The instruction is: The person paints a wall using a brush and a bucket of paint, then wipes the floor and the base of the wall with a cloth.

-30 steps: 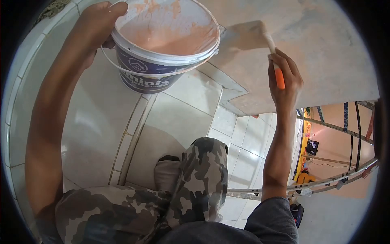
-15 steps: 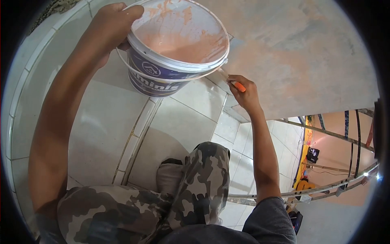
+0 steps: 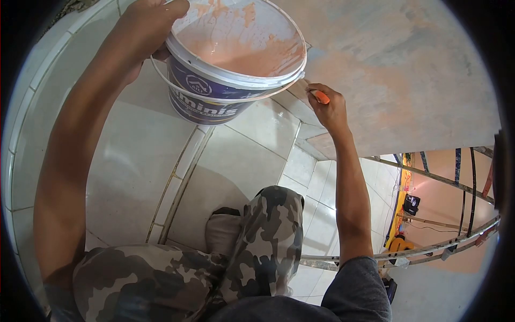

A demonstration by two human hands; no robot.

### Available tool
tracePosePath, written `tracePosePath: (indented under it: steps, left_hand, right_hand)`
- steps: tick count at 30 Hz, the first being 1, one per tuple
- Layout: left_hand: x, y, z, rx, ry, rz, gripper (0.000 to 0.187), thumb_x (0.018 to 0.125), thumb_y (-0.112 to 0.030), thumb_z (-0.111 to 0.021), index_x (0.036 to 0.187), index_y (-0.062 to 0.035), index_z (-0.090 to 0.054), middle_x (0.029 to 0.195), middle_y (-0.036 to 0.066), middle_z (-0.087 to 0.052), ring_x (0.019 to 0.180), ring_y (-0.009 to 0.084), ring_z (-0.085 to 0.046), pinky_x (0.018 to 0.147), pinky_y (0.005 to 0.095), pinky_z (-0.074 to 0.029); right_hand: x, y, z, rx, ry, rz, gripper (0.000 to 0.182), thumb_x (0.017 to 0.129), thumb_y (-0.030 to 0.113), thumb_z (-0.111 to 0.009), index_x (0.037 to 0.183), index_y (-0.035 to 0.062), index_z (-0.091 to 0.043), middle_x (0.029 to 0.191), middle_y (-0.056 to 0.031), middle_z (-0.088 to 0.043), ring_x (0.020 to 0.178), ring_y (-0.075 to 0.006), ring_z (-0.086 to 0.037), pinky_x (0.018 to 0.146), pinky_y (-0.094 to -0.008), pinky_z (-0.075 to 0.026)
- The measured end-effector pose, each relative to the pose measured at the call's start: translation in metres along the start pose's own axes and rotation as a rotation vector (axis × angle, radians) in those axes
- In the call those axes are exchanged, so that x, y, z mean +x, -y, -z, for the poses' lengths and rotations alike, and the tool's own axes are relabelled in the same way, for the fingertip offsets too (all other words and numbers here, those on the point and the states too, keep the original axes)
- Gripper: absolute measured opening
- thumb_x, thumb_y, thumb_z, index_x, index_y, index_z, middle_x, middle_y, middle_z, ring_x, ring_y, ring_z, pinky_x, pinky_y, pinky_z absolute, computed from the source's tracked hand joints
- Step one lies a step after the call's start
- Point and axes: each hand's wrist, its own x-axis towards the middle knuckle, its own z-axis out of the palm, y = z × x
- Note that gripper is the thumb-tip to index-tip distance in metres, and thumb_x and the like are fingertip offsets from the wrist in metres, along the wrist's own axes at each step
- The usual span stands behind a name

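Watched from my remote post, a worker's left hand (image 3: pixel 153 24) grips the upper-left rim of a paint-smeared bucket (image 3: pixel 230 91), thumb over the edge, above a tiled floor (image 3: pixel 236 161); whether its base rests there, I cannot tell. Just beyond the bucket's right rim, the right hand (image 3: pixel 330 107) is closed around an orange-handled tool (image 3: pixel 321 97), its pale end near that rim, contact unclear to me.

I judge the bucket stiff plastic, its weight set by the peach paint (image 3: pixel 249 61) inside, whose depth I cannot read. Wet smears probably make the inner wall slippery; the dry outer rim or the curved carrying handle (image 3: pixel 214 100) looks the surer hold. The tool seems light, best held by its orange part.

Right of the bucket spreads a grey wall (image 3: pixel 402 96) blotched with peach. Below the bucket lie glossy pale tiles; farther off, to its lower right, stands a metal frame (image 3: pixel 429 249).
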Motion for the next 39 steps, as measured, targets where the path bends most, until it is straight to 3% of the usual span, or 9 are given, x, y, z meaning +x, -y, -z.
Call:
tracePosePath:
  steps: [2,3,17,19,23,28,31,33,39]
  left_hand:
    - [-0.002,-0.002,-0.003,0.022,-0.021,0.024,0.022,0.080,-0.017,-0.056,0.083,0.0043,-0.060,0.073,0.016,-0.060,0.059,0.0233,-0.060,0.046,0.0335,-0.045]
    - [-0.003,-0.003,-0.003,0.046,-0.044,0.049,0.022,0.080,-0.017,-0.056,0.083,0.0047,-0.060,0.073,0.016,-0.060,0.059,0.0238,-0.060,0.046,0.0337,-0.045]
    - [-0.007,-0.024,-0.008,0.008,-0.009,-0.002,0.025,0.081,-0.016,-0.056,0.087,0.0070,-0.060,0.076,0.017,-0.061,0.060,0.0239,-0.059,0.046,0.0340,-0.045]
    - [-0.009,-0.025,-0.010,0.016,-0.024,0.052,0.024,0.081,-0.016,-0.056,0.087,0.0070,-0.060,0.075,0.017,-0.061,0.059,0.0237,-0.059,0.046,0.0340,-0.045]
    - [-0.015,-0.017,-0.008,-0.011,0.017,-0.069,0.024,0.081,-0.016,-0.056,0.086,0.0066,-0.060,0.074,0.017,-0.060,0.059,0.0237,-0.059,0.047,0.0341,-0.045]
    - [-0.007,-0.013,-0.003,-0.018,-0.003,-0.072,0.025,0.081,-0.018,-0.056,0.086,0.0060,-0.060,0.074,0.017,-0.060,0.060,0.0235,-0.059,0.049,0.0341,-0.045]
    - [0.000,-0.011,-0.004,0.025,0.017,0.000,0.028,0.081,-0.020,-0.057,0.089,0.0062,-0.060,0.077,0.017,-0.061,0.061,0.0234,-0.059,0.048,0.0342,-0.045]
    - [0.012,0.017,-0.005,-0.017,0.100,0.002,0.019,0.085,-0.029,-0.056,0.082,-0.0100,-0.056,0.064,-0.001,-0.054,0.053,0.0059,-0.048,0.047,0.0228,-0.036]
    - [0.015,0.017,-0.004,-0.019,0.118,0.029,0.019,0.086,-0.028,-0.056,0.082,-0.0101,-0.056,0.062,-0.001,-0.053,0.051,0.0062,-0.048,0.047,0.0225,-0.037]
  right_hand:
    - [0.001,0.004,0.006,-0.004,-0.014,-0.013,0.015,0.083,0.007,-0.069,0.097,0.0010,-0.070,0.088,-0.0132,-0.072,0.073,-0.0243,-0.069,0.070,-0.0302,-0.054]
    - [0.002,0.006,0.009,0.011,-0.022,-0.008,0.015,0.080,0.007,-0.068,0.095,0.0047,-0.070,0.093,-0.0130,-0.072,0.077,-0.0317,-0.069,0.070,-0.0350,-0.055]
    - [0.020,0.031,0.058,-0.025,-0.091,-0.031,0.015,0.081,0.004,-0.068,0.096,0.0038,-0.070,0.087,-0.0119,-0.072,0.073,-0.0271,-0.069,0.067,-0.0317,-0.053]
    - [0.024,0.031,0.070,-0.037,-0.184,0.062,0.016,0.081,0.003,-0.068,0.096,0.0036,-0.070,0.087,-0.0121,-0.071,0.075,-0.0248,-0.070,0.067,-0.0315,-0.053]
    - [0.017,0.071,0.100,-0.189,-0.391,0.190,0.017,0.079,-0.002,-0.070,0.095,0.0046,-0.069,0.098,-0.0146,-0.071,0.085,-0.0263,-0.071,0.075,-0.0329,-0.055]
    - [-0.013,0.066,0.084,-0.143,-0.266,0.138,0.021,0.078,-0.006,-0.069,0.096,0.0049,-0.068,0.102,-0.0154,-0.071,0.099,-0.0292,-0.069,0.083,-0.0349,-0.055]
    - [-0.026,0.052,0.050,0.053,-0.113,-0.045,0.019,0.079,0.000,-0.068,0.097,0.0038,-0.069,0.098,-0.0139,-0.072,0.084,-0.0272,-0.071,0.075,-0.0330,-0.055]
    - [-0.028,0.038,0.028,0.089,-0.064,-0.071,0.018,0.078,0.001,-0.068,0.097,0.0039,-0.070,0.095,-0.0138,-0.072,0.079,-0.0274,-0.070,0.073,-0.0326,-0.055]
    - [-0.014,0.008,-0.010,0.143,-0.043,-0.127,0.016,0.079,0.005,-0.068,0.094,0.0032,-0.071,0.081,-0.0144,-0.071,0.069,-0.0274,-0.069,0.067,-0.0314,-0.053]
